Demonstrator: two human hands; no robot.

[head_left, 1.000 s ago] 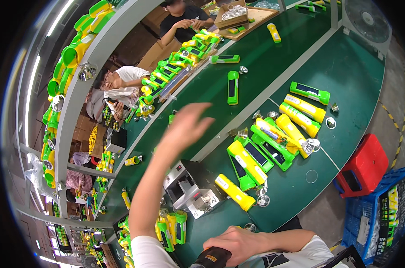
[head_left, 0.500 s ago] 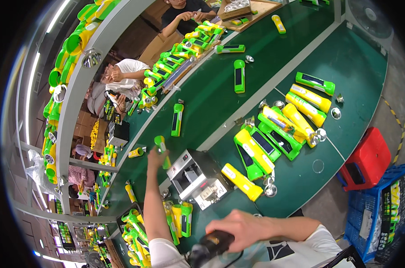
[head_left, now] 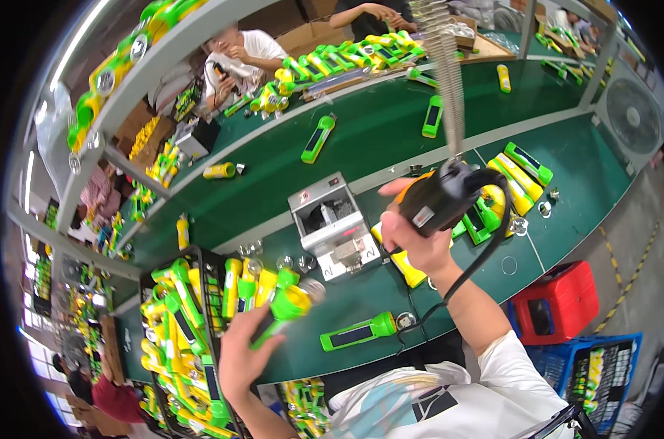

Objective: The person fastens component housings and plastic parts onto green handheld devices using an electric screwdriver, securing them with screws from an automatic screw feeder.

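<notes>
While the left hand (head_left: 245, 351) pinches the flashlight (head_left: 291, 301), lower left, steady the black tool (head_left: 436, 201), centre right, in the right hand (head_left: 420, 245), fingers wrapped.

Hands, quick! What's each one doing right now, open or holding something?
Left hand: closed around a green-and-yellow flashlight.
Right hand: closed around a black corded tool.

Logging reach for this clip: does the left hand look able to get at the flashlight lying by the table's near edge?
Probably yes: only green tabletop separates the left hand from the lying flashlight, though the held flashlight would likely need setting down first.
</notes>
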